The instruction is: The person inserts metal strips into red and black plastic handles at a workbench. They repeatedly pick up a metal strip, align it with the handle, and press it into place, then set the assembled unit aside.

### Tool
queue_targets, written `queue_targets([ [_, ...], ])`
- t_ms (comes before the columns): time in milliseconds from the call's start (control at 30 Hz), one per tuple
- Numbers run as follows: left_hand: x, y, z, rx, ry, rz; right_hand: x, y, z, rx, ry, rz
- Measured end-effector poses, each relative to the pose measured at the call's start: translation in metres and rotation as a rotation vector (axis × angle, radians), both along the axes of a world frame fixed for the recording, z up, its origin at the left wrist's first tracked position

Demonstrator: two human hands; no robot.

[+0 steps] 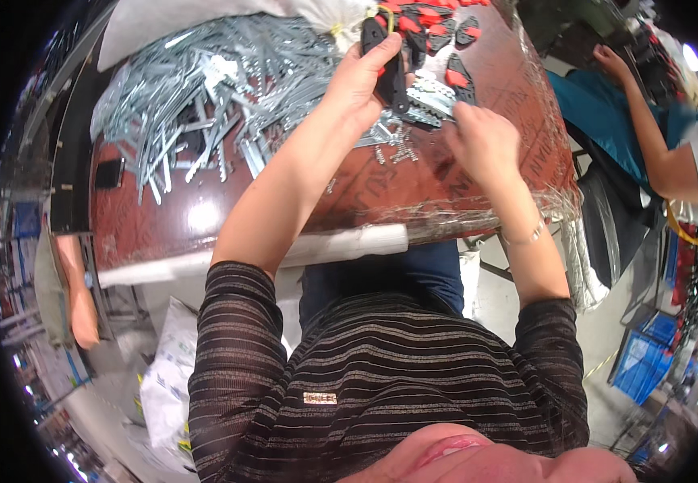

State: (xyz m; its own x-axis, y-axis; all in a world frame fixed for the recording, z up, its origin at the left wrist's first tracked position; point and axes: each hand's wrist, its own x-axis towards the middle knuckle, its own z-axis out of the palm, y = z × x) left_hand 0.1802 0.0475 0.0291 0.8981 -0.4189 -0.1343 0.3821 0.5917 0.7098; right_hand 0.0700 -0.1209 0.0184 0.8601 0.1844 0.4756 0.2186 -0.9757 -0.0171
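Observation:
My left hand [355, 87] is closed around a long black plastic tool handle [394, 84], its thumb lying along the upper part. A yellow loop shows at the far end of the handle. Beside its near end is a silver toothed metal piece [431, 98]; whether it is joined to the handle I cannot tell. At that piece's right end, my right hand [484, 141] has its fingers drawn together, slightly blurred. What they pinch, if anything, is hidden. Several black-and-red plastic parts [467, 32] lie just beyond my hands.
A large heap of silver metal strips [180, 97] covers the table's left side. Small metal pieces [397, 153] lie before my hands. A white sack [228, 10] rests at the back, a dark flat object [109, 173] at left. Another person [663, 153] sits at the right.

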Motion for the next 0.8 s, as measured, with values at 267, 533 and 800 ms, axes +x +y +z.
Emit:
queue_targets([
  [267,-0.02,0.027,-0.028,-0.322,0.185,-0.177,-0.081,-0.005,-0.007,0.894,0.155,-0.078],
  [533,-0.048,0.041,-0.025,0.071,-0.176,-0.257,-0.113,-0.001,-0.047,1.6,0.473,-0.248],
  [800,-0.062,0.045,-0.014,0.628,-0.63,-0.385,-0.096,-0.007,-0.017,2.147,0.449,0.182],
])
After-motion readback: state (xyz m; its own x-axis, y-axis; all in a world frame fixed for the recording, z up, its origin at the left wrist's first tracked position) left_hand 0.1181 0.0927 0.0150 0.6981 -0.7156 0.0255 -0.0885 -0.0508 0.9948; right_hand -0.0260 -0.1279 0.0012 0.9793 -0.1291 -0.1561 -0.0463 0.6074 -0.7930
